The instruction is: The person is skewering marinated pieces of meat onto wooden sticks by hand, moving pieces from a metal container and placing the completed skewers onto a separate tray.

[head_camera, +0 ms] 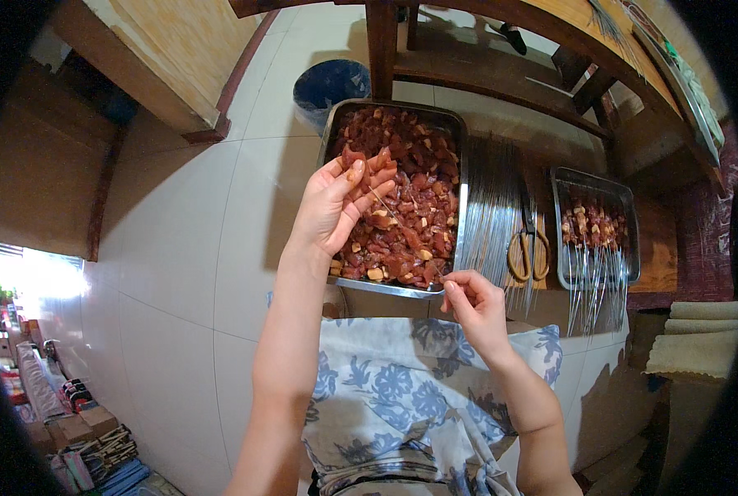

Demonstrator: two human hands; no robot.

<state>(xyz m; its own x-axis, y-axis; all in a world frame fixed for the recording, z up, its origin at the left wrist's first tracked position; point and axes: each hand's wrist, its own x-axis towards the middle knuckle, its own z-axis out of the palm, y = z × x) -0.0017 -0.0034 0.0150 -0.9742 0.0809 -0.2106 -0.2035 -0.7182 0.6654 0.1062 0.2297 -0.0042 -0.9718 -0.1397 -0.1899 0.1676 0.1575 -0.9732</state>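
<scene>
My left hand (347, 198) is above a deep metal tray (463, 204) heaped with raw meat chunks (428, 180) and paler, fat-like pieces. Between its thumb and fingers it pinches a piece of raw meat (355, 159). My right hand (477, 304), just past the tray's near right corner, grips one end of a thin metal skewer (389, 208). The skewer slants up to the left hand, and its tip is hidden at the meat. Right of the tray lie many bare metal skewers (487, 204) with scissors (528, 248) on top.
A smaller metal tray (632, 248) at the right holds loaded skewers (592, 229), their bare ends jutting over its near edge. Behind the meat tray stands a lined blue bin (332, 84). A wooden table (505, 118) rises at the back. Folded cloth (694, 353) lies far right.
</scene>
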